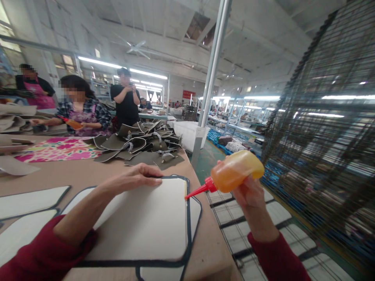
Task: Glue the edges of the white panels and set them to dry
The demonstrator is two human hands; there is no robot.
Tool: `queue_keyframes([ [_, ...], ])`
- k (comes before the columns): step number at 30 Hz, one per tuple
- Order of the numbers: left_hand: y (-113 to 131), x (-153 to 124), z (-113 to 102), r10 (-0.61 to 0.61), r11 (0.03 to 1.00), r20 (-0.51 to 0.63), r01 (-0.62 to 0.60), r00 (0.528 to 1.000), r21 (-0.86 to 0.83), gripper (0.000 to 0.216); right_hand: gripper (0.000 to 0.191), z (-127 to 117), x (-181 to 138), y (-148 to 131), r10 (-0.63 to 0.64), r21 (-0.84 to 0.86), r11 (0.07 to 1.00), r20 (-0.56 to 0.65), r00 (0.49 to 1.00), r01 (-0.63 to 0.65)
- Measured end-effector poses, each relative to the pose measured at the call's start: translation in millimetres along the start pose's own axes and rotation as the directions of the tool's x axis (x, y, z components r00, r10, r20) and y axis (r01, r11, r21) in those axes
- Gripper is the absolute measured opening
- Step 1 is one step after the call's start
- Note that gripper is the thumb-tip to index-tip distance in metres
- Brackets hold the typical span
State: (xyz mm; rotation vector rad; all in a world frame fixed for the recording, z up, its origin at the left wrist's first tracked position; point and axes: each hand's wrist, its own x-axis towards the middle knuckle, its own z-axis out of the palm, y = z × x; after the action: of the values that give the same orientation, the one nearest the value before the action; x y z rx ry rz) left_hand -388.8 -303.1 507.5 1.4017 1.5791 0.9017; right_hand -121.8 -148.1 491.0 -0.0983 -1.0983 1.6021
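Observation:
In my right hand (249, 191) is a soft glue bottle (234, 171) with amber liquid inside and a red pointed nozzle. It is tipped to the left, its tip touching or nearly touching the right edge of a white panel (146, 222). A dark border runs round this panel, and a thin yellowish line shows along its upper right edge. My left hand (143, 175) grips the panel's far edge, thumb on the white face and fingers curled behind. Beneath lies another white panel (195, 208) with a dark border, mostly covered.
More bordered panels (32, 201) lie at left. Dark grey cut pieces (140, 142) are heaped at the back beside a pink patterned sheet (61, 149). A co-worker (84, 109) across the table holds a similar bottle. Wire racks (322, 117) stand right, with panels on a lower rack (243, 230).

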Motion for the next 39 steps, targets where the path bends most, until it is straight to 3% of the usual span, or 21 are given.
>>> queue_keyframes([
  [15,-4.4,13.5,1.1,-0.065,0.988,0.015,0.067,0.998,-0.140,0.025,0.048,-15.3,-3.8,2.4,0.019,-0.072,0.997,0.015,1.000,-0.017],
  [30,-18.4,20.9,-4.9,-0.061,0.978,-0.006,0.059,0.998,-0.201,0.023,0.059,-23.4,-5.2,9.4,0.059,-0.092,0.994,0.013,0.998,-0.058],
  [38,-25.9,21.7,-9.3,-0.077,0.958,-0.041,0.063,0.996,-0.279,0.019,0.055,-24.6,-7.4,9.7,0.081,-0.103,0.992,0.060,0.995,-0.075],
  [39,-26.9,21.6,-9.5,-0.090,0.943,-0.084,0.057,0.992,-0.329,0.018,0.055,-24.6,-7.9,9.5,0.082,-0.095,0.993,0.059,0.995,-0.076],
])
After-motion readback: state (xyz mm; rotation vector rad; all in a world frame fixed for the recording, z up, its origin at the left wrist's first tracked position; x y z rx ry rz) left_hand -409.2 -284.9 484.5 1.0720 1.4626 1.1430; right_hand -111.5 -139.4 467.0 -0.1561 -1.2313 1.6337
